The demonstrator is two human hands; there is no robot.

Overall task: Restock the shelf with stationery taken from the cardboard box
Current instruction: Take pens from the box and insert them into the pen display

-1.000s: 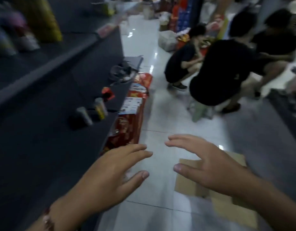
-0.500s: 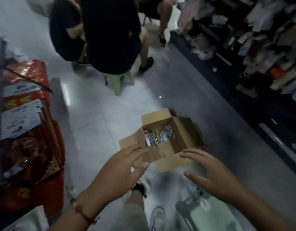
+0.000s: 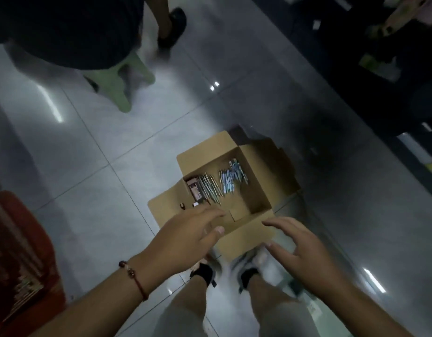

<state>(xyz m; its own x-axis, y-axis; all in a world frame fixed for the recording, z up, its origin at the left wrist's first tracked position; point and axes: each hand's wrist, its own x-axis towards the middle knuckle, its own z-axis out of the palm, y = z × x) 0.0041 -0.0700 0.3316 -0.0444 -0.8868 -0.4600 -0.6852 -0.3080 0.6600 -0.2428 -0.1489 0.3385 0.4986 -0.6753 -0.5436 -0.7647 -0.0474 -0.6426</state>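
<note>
reaching down with the left hand [image 3: 185, 237] and right hand [image 3: 305, 246], each grip wide and empty, the person has picked nothing yet from the cardboard box [image 3: 266, 166] on the floor, its pens [image 3: 220, 183] all left to shelve.

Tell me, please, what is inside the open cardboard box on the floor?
Inside the cardboard box lie a bundle of thin pens, a bundle of blue pens and a small pink packet. The left hand covers the near left corner, so anything there is hidden.
</note>
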